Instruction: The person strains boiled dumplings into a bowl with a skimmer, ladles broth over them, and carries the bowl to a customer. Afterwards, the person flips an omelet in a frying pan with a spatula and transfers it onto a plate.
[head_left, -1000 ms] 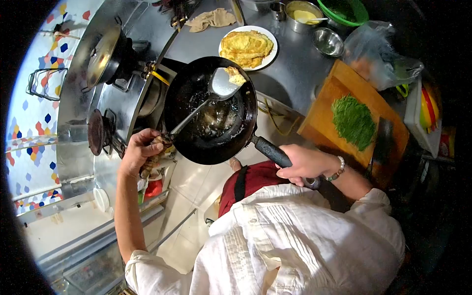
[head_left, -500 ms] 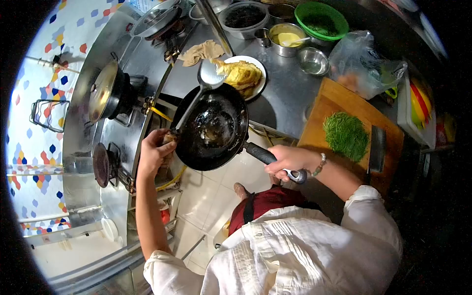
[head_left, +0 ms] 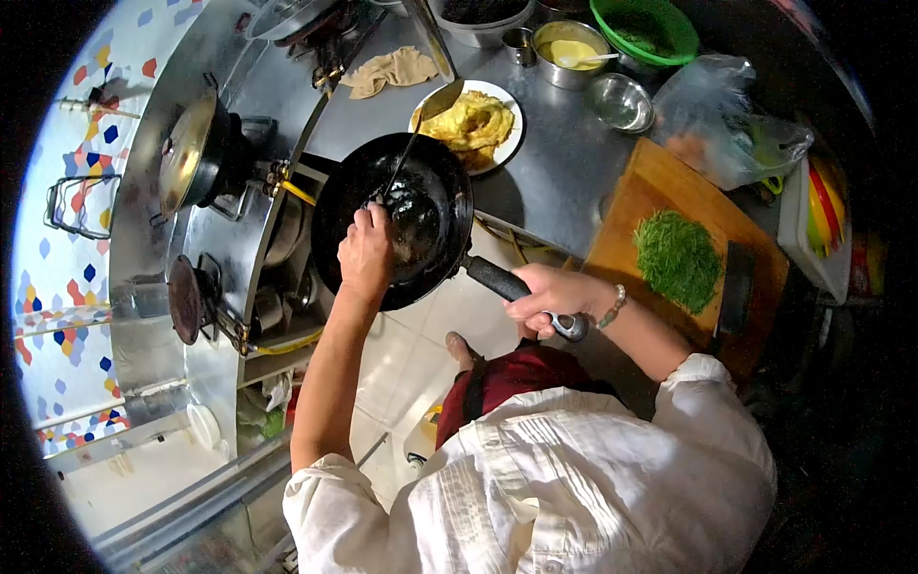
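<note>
My right hand [head_left: 547, 300] is closed around the black handle of a wok [head_left: 435, 244], which is tilted above the floor at the counter's edge. Its dark inside is glossy and has a little residue. My left hand [head_left: 365, 251] is closed on the handle of a metal ladle [head_left: 442, 99], reaching across the wok. The ladle's head is over the left edge of the yellow omelette [head_left: 475, 126], which lies folded on a white plate [head_left: 513, 143] just beyond the wok's rim. Whether the ladle presses on it, I cannot tell.
On the right, a cutting board [head_left: 622, 225] bears chopped greens [head_left: 677, 258] and a cleaver [head_left: 734, 287]. A steel bowl of yellow liquid [head_left: 571, 53], a small bowl [head_left: 620, 102] and a plastic bag [head_left: 722, 120] stand behind. A cloth [head_left: 390, 72] and stove pan [head_left: 191, 153] are left.
My left hand has moved right and over the wok, and the ladle's head has shifted up and right onto the omelette's side. The wok has moved slightly left in view.
</note>
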A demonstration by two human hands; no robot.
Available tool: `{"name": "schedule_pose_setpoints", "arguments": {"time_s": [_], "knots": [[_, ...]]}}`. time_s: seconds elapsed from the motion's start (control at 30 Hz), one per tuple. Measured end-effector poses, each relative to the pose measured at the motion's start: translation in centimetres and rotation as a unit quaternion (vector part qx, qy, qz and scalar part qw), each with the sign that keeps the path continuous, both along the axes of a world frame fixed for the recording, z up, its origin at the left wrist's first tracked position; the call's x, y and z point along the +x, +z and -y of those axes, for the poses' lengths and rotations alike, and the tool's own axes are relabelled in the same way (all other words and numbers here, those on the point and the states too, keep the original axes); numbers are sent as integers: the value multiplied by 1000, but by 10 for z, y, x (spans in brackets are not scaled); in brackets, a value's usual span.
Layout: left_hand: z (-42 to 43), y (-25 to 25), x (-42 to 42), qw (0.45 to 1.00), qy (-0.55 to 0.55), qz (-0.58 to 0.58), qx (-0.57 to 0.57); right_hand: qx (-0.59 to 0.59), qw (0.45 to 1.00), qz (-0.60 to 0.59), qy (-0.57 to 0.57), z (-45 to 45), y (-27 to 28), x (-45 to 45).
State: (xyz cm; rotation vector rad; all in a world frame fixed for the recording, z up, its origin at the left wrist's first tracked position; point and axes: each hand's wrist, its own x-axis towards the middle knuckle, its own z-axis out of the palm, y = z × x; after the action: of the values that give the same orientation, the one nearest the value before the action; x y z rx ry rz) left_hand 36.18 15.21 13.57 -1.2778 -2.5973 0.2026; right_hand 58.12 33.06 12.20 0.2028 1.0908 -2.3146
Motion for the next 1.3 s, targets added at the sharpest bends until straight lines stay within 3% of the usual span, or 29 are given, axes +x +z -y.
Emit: {"name": "schedule_pose_setpoints", "arguments": {"time_s": [0.27, 0.4, 0.47, 0.5, 0.53, 0.6, 0.67, 0.77, 0.87, 0.9, 0.97, 1.13, 1.3], "knots": [[9, -3, 2, 999, -27, 17, 40, 4, 1000, 13, 11, 0, 10, 0], [13, -10, -6, 985, -5, 97, 141, 1, 1000, -1, 14, 2, 8, -2], [17, -7, -15, 902, -61, 286, 316, -1, 1000, 8, 14, 2, 5, -3], [25, -5, -16, 880, -23, 326, 345, 0, 1000, 8, 18, 1, 4, -3], [27, 21, -4, 814, 97, 432, 377, 0, 1000, 3, 20, 1, 4, -3], [48, 65, 0, 726, 184, 523, 408, -1, 1000, -1, 23, 2, 6, -3], [87, 84, -12, 684, 185, 571, 413, 24, 999, -19, 29, 0, 12, -3], [130, 108, -28, 665, 240, 607, 363, 48, 998, -6, 31, 0, 17, -3], [146, 116, -47, 694, 251, 634, 231, 67, 997, -7, 46, -3, 16, -3], [145, 119, -51, 693, 253, 633, 235, 83, 995, -24, 58, -5, 16, -4], [142, 123, -61, 704, 244, 657, 113, 93, 992, -39, 78, -7, 19, -5], [133, 109, -60, 661, 269, 689, 124, 92, 992, -12, 86, -5, 24, -2], [128, 80, -47, 585, 203, 737, 270, 69, 995, -4, 70, -3, 19, 0]]}}
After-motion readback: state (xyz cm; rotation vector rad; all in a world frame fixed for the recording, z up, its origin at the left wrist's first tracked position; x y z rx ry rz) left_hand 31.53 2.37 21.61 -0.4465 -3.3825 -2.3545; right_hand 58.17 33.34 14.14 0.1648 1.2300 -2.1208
